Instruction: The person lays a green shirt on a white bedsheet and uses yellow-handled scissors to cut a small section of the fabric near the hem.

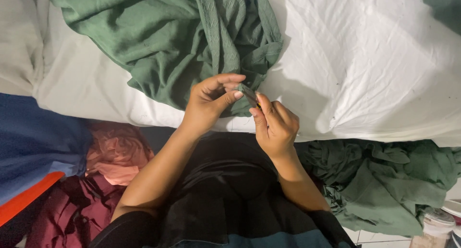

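Between both hands (pixel 242 106), green fabric strip (pixel 248 92), slanting down-right

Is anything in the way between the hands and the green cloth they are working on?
Nothing visible is. The left hand and the right hand both already pinch a small fold of the green cloth between their fingertips. A small dark, yellow-tipped thing, too small to identify, shows at the right fingertips.

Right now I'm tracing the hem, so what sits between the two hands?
In the head view, a narrow fold of green cloth bridges the gap, pinched by the left hand and the right hand. A small dark item shows at the right fingertips.
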